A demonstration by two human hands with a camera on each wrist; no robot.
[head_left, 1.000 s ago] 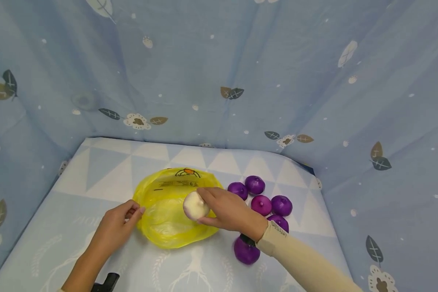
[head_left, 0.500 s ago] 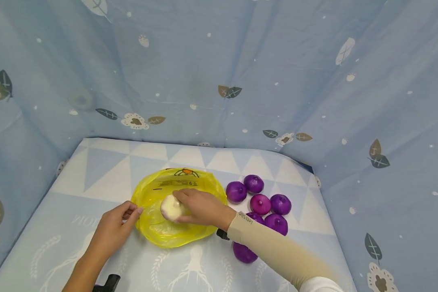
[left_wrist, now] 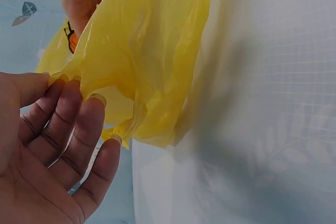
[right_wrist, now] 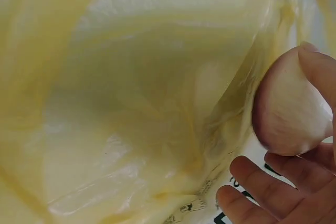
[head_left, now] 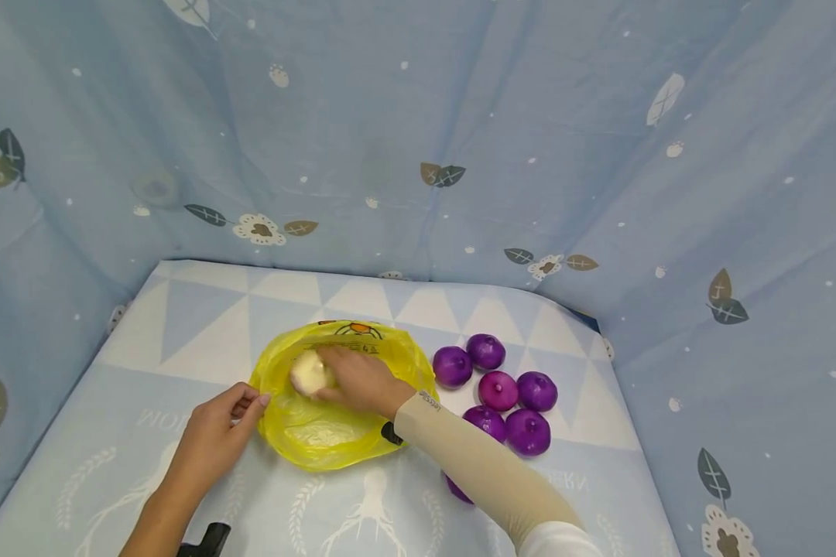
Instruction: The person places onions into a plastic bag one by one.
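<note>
A yellow plastic bag (head_left: 320,437) lies mouth-up on the table with its opening spread wide. At its left rim, my left hand (head_left: 216,433) pinches the thin plastic between thumb and fingers; the left wrist view shows the bunched edge of the bag (left_wrist: 152,51) at the fingertips. Inside the bag's mouth, my right hand (head_left: 362,381) holds a pale onion (head_left: 311,373) by its side. Seen from the right wrist, this onion (right_wrist: 289,103) is whitish with a purple flank, thumb on top and fingers below, close to the bag's wall.
Several purple onions (head_left: 498,391) lie grouped right of the bag. One purple onion (head_left: 456,489) nearer the front is partly covered by the right sleeve (head_left: 484,472). A patterned blue curtain (head_left: 390,139) encloses the table (head_left: 202,325) at the back and sides.
My right hand has carried the pale onion leftward from over the bag's right part, deeper into its mouth. The left hand keeps its hold on the rim.
</note>
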